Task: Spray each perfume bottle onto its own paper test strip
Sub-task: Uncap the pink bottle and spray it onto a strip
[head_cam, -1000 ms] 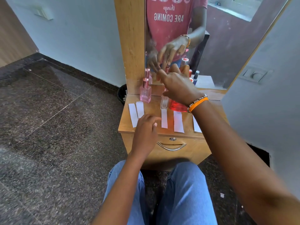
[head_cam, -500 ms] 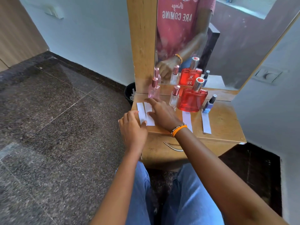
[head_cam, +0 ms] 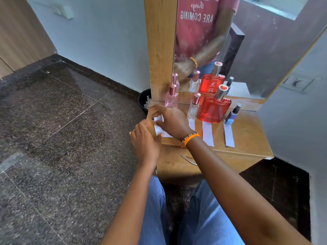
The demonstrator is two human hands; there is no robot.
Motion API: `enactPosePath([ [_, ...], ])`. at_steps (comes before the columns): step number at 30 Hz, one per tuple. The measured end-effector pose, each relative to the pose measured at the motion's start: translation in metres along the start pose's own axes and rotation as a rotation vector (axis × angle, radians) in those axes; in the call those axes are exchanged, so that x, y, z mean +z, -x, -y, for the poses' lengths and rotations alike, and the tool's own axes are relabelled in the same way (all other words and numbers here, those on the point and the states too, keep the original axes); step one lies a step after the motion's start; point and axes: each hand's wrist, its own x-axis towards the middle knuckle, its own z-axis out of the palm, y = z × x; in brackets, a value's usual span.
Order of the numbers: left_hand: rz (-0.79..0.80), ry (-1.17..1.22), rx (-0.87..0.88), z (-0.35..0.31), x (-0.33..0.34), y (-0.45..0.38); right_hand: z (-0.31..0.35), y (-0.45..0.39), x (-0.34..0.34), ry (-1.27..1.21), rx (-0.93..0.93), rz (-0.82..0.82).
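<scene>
1. Right hand (head_cam: 172, 121) and left hand (head_cam: 144, 140) both pinch the leftmost paper strip (head_cam: 158, 125), lifted off the table's (head_cam: 247, 138) left edge.
2. I judge the pink bottle (head_cam: 171, 97) next: just behind the right hand (nearer), standing upright.

Both hands (head_cam: 169, 119) pinch curled paper strip (head_cam: 158, 125) before pink bottle (head_cam: 171, 98).

Mirrored shirt (head_cam: 196, 16): "things ARE COMING". Red bottle's mirror reflection (head_cam: 211, 84): "RED ZX".

Matt white paper strips (head_cam: 208, 133) lie on the smooth wooden dresser top (head_cam: 247, 131) beneath glossy glass bottles (head_cam: 213, 108).
</scene>
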Motion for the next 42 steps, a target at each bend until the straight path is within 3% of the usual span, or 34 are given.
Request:
enactPosePath([
  [4,-0.025,0.235,0.075,-0.008,-0.007,0.0,-0.001,0.012,-0.006,-0.326,0.054,-0.142],
  [8,-0.041,0.393,0.076,-0.024,-0.012,-0.005,-0.003,0.018,-0.02,-0.547,0.095,-0.181],
  [10,-0.02,0.429,0.026,-0.028,-0.012,-0.009,-0.002,0.019,-0.027,-0.538,0.095,-0.258],
  [13,0.05,0.507,-0.074,-0.028,-0.009,-0.012,0.001,0.013,-0.034,-0.33,0.147,-0.403],
  [18,0.072,0.619,-0.152,-0.025,-0.006,-0.013,0.009,-0.011,-0.032,-0.099,0.284,-0.267],
  [24,0.048,0.673,-0.168,-0.024,-0.005,-0.013,0.01,-0.022,-0.035,-0.033,0.356,-0.263],
  [31,0.021,0.607,-0.063,-0.023,-0.002,-0.01,0.019,0.012,-0.05,-0.011,0.254,-0.421],
  [36,0.056,0.6,-0.034,-0.031,-0.002,0.002,0.023,0.065,-0.074,-0.181,0.216,-0.463],
  [39,0.162,0.618,0.019,-0.04,-0.005,0.012,0.013,0.089,-0.083,-0.322,0.264,-0.358],
  [42,0.389,0.773,0.036,-0.047,-0.005,0.024,0.001,0.107,-0.087,-0.455,0.28,-0.259],
])
